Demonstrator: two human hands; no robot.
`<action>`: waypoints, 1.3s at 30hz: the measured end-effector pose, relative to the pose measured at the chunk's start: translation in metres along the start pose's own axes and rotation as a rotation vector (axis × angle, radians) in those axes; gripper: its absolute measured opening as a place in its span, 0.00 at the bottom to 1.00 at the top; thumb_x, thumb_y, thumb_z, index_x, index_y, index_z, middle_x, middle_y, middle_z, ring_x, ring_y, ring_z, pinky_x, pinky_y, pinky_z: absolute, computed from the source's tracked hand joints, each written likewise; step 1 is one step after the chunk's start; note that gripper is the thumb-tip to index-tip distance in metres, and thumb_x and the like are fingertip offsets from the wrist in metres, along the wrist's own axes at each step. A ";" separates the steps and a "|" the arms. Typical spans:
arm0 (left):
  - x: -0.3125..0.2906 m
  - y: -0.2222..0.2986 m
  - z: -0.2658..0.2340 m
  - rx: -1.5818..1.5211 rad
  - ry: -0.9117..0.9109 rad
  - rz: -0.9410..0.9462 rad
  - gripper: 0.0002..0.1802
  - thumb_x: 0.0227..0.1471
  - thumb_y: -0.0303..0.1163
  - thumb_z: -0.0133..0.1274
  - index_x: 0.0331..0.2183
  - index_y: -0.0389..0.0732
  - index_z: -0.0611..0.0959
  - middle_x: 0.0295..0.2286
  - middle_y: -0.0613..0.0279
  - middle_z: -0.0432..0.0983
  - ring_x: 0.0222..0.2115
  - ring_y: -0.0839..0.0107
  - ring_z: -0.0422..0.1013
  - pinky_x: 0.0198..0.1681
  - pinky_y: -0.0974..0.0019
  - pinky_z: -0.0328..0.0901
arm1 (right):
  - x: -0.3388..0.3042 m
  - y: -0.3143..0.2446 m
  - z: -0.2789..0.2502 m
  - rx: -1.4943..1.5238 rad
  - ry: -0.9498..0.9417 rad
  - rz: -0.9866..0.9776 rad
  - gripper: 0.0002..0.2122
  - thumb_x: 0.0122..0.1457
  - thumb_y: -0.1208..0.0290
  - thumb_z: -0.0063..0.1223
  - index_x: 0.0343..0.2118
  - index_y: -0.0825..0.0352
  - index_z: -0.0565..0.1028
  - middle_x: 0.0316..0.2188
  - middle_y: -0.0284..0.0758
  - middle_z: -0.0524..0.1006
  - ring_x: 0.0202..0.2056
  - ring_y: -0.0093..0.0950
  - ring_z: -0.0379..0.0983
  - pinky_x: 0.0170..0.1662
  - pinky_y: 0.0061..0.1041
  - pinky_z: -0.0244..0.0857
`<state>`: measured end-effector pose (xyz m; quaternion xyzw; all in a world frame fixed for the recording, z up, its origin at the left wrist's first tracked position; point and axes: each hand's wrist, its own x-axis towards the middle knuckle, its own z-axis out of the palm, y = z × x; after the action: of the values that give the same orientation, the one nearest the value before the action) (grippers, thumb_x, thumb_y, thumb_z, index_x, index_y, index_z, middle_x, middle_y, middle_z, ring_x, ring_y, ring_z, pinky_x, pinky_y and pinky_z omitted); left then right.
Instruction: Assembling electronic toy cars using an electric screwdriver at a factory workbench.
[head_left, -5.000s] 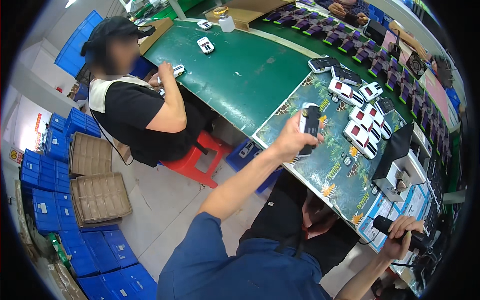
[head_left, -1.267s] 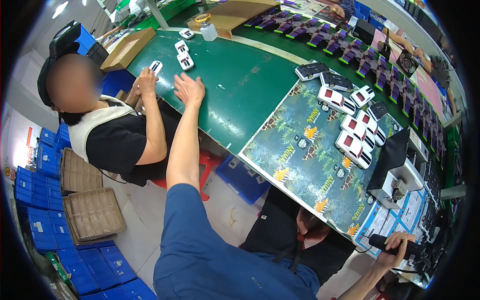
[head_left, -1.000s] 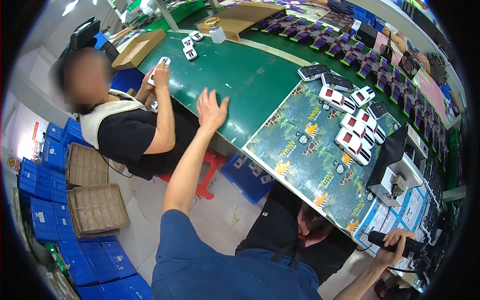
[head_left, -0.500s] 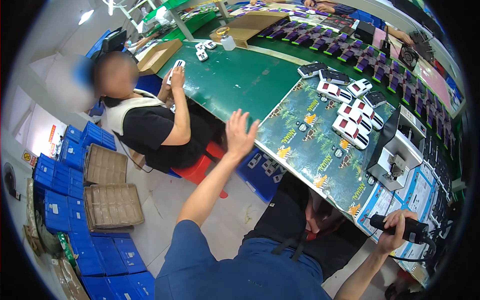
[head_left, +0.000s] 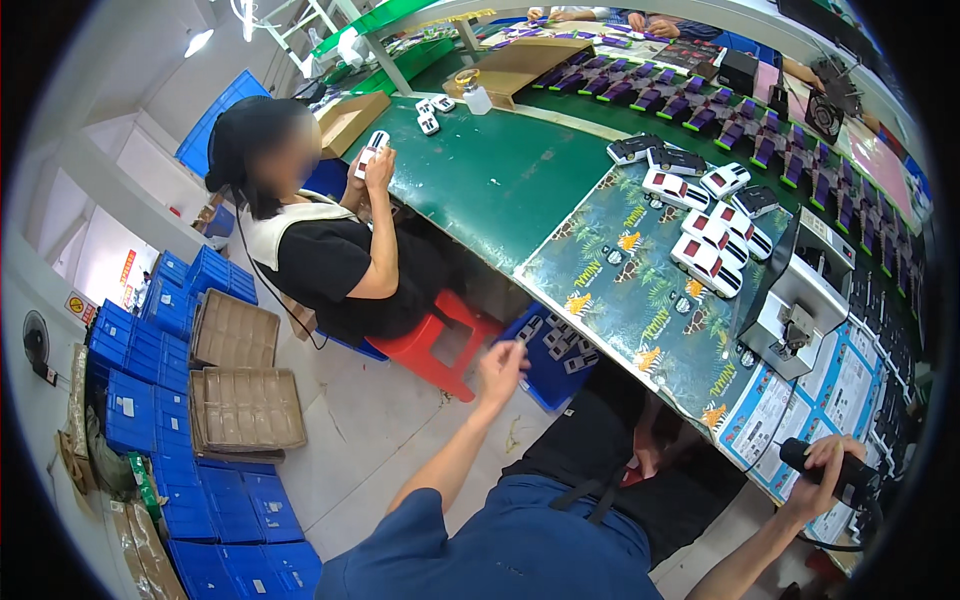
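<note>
My right hand (head_left: 828, 462) is wrapped round a black electric screwdriver (head_left: 798, 455), its thin bit pointing left over the mat's near right corner. Low beside the table, my left hand (head_left: 502, 372) hangs at the rim of a blue bin (head_left: 552, 395). Its fingers are loosely bent and apart, with no toy car in them. Inside the bin lie several white toy cars (head_left: 572, 364). On the patterned mat (head_left: 625, 310) sits a group of white toy cars (head_left: 712, 268), with black toy cars (head_left: 676, 161) behind them.
A metal-sided machine (head_left: 795, 310) stands on the mat's right. At the left, a co-worker (head_left: 335, 245) on a red stool (head_left: 430, 345) holds a white toy car (head_left: 373, 153). Beyond runs a line of purple-and-green holders (head_left: 690, 112). Blue crates (head_left: 190, 500) stack on the floor.
My left hand has dropped from beside the table's edge to the blue bin, its spread fingers now bent. The screwdriver stays in my right hand. The view has shifted slightly.
</note>
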<state>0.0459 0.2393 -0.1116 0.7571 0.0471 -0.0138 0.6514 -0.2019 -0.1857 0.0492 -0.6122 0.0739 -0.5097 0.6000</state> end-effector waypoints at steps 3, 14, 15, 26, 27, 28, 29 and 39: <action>-0.045 0.015 0.021 -0.023 -0.049 -0.053 0.12 0.59 0.37 0.54 0.31 0.37 0.81 0.23 0.66 0.77 0.18 0.81 0.70 0.19 0.78 0.61 | -0.001 -0.002 -0.003 -0.006 0.016 0.001 0.04 0.60 0.79 0.46 0.29 0.68 0.65 0.18 0.31 0.61 0.18 0.19 0.58 0.25 0.19 0.57; -0.151 0.136 0.168 -0.110 -0.700 0.585 0.01 0.52 0.21 0.58 0.29 0.33 0.82 0.21 0.65 0.73 0.19 0.83 0.66 0.21 0.78 0.60 | -0.026 -0.049 -0.027 0.108 0.241 0.131 0.05 0.51 0.79 0.50 0.30 0.69 0.67 0.16 0.34 0.66 0.15 0.22 0.60 0.18 0.20 0.56; -0.159 0.141 0.179 -0.094 -0.778 0.489 0.01 0.52 0.21 0.58 0.30 0.33 0.82 0.22 0.65 0.74 0.20 0.83 0.67 0.22 0.78 0.61 | -0.020 -0.056 -0.022 0.110 0.181 0.081 0.06 0.51 0.79 0.51 0.31 0.70 0.67 0.17 0.35 0.67 0.15 0.23 0.62 0.20 0.21 0.60; -0.278 0.191 0.468 0.048 -1.406 0.489 0.21 0.52 0.36 0.57 0.43 0.29 0.77 0.37 0.45 0.78 0.39 0.58 0.76 0.40 0.62 0.70 | -0.055 -0.152 -0.113 -0.287 0.192 0.032 0.13 0.44 0.76 0.62 0.30 0.72 0.69 0.16 0.33 0.68 0.14 0.21 0.65 0.20 0.20 0.65; -0.296 0.184 0.493 0.091 -1.373 0.485 0.26 0.52 0.41 0.57 0.43 0.27 0.76 0.37 0.42 0.78 0.40 0.53 0.75 0.41 0.59 0.69 | -0.053 -0.157 -0.107 -0.160 0.306 0.121 0.14 0.38 0.76 0.70 0.27 0.70 0.75 0.18 0.31 0.73 0.19 0.17 0.69 0.24 0.16 0.59; -0.315 0.188 0.510 0.137 -1.348 0.479 0.31 0.51 0.45 0.57 0.44 0.24 0.75 0.37 0.38 0.77 0.41 0.49 0.75 0.43 0.56 0.69 | -0.052 -0.159 -0.111 -0.174 0.293 0.115 0.13 0.38 0.76 0.70 0.27 0.70 0.76 0.18 0.30 0.73 0.19 0.17 0.69 0.24 0.16 0.59; -0.326 0.191 0.523 0.275 -1.282 0.586 0.37 0.50 0.53 0.56 0.42 0.22 0.74 0.37 0.34 0.76 0.41 0.42 0.74 0.45 0.50 0.67 | -0.050 -0.161 -0.116 -0.186 0.276 0.113 0.13 0.38 0.76 0.70 0.27 0.69 0.76 0.18 0.30 0.73 0.19 0.17 0.69 0.24 0.16 0.59; -0.358 0.198 0.564 0.439 -1.206 0.643 0.37 0.36 0.47 0.69 0.40 0.27 0.74 0.39 0.43 0.78 0.39 0.48 0.76 0.44 0.54 0.69 | -0.043 -0.157 -0.128 -0.226 0.267 0.093 0.14 0.39 0.72 0.72 0.27 0.69 0.76 0.17 0.30 0.73 0.17 0.18 0.68 0.23 0.16 0.58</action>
<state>-0.2699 -0.3660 0.0282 0.7076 -0.5505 -0.2462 0.3683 -0.3956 -0.1979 0.1230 -0.5985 0.2377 -0.5465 0.5354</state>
